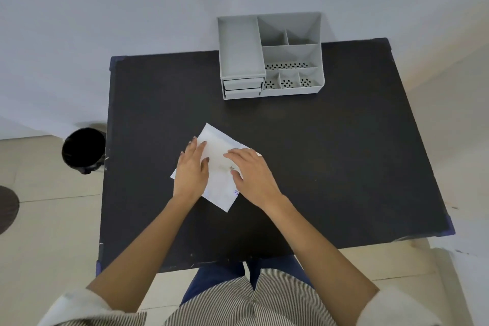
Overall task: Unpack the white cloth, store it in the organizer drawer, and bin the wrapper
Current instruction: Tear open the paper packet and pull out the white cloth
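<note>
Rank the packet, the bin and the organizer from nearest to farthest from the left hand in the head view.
1. Packet: under the left hand, mid-table.
2. Bin: on the floor, off the table's left edge.
3. Organizer: at the table's far edge, to the right.

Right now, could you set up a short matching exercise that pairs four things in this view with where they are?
Things:
1. packet
2. organizer
3. bin
4. left hand

Places:
A. on the floor, left of the table
B. at the table's far edge
C. flat on the packet's left part
D. mid-table, under both hands

Pairs: 1-D, 2-B, 3-A, 4-C. The right hand rests on the packet's right part.
</note>
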